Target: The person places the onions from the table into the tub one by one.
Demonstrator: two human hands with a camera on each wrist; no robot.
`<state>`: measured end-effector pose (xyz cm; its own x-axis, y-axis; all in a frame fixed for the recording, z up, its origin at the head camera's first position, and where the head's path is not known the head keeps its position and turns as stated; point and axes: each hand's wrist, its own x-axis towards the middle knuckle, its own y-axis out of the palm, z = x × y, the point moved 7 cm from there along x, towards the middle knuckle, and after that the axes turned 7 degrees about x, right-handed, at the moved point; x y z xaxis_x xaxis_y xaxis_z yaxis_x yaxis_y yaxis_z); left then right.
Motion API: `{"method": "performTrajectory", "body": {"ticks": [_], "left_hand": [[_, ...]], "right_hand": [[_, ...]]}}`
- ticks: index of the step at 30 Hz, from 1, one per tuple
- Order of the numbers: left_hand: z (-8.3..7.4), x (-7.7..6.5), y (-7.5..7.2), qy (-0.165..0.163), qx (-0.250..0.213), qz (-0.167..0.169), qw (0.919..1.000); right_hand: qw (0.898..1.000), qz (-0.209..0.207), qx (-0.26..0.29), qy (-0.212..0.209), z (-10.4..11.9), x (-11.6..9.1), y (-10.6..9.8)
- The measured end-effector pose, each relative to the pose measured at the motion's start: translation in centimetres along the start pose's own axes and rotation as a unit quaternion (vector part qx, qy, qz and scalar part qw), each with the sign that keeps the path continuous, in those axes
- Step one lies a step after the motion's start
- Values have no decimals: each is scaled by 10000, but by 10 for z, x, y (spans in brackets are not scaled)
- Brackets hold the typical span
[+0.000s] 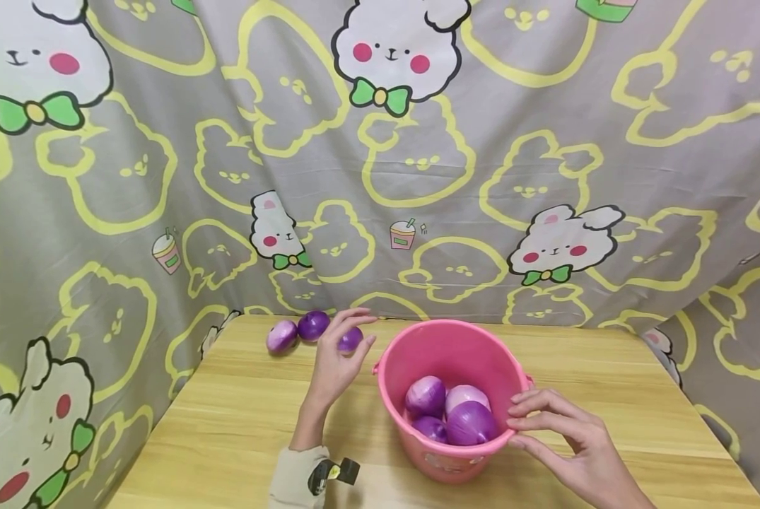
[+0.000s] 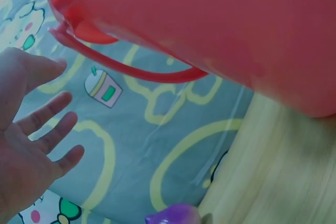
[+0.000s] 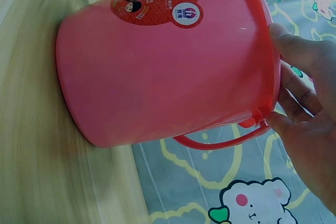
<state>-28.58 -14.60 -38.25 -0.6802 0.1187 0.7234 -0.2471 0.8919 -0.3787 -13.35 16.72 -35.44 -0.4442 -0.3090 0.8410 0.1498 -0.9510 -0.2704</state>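
A pink bucket [image 1: 443,466] stands upright on the wooden table, its handle [image 2: 152,76] hanging down at the far side. Inside it lie several purple onions [image 1: 471,423]. My right hand [image 1: 577,431] grips the bucket's rim at the right, with the thumb low on the outside and fingertips over the edge. To the left of the bucket my left hand [image 1: 338,364] is raised, fingers spread and loosely bent, holding nothing. In the head view it partly covers one onion [image 1: 351,340]. Two more onions [image 1: 282,337] lie just left of that one.
The wooden table [image 1: 227,424] ends against a grey curtain [image 1: 418,177] printed with rabbits and yellow outlines, which hangs behind and at both sides. A label [image 3: 157,3] is stuck on the bucket's outer wall. A small black device [image 1: 331,474] sits on the left wrist.
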Motion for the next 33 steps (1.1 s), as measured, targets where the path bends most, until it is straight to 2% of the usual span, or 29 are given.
{"method": "performTrajectory", "body": {"ticks": [9,18,24,31,33], "left_hand": [[12,-1,0,-204,4,-263,9994],[-6,0,-11,-234,-30,-500,9985],[3,-3,-12,-285,149,-637,9975],[6,-3,-14,-547,-16,-514,9972],[17,-5,-11,-617,-24,-480,9969]], "right_hand": [[10000,-7,-69,36,0,0,0],[9999,1,-92,58,-1,0,0],[9999,15,-81,87,-1,0,0],[9999,19,-15,105,-1,-1,0],[10000,18,80,46,-1,0,0]]}}
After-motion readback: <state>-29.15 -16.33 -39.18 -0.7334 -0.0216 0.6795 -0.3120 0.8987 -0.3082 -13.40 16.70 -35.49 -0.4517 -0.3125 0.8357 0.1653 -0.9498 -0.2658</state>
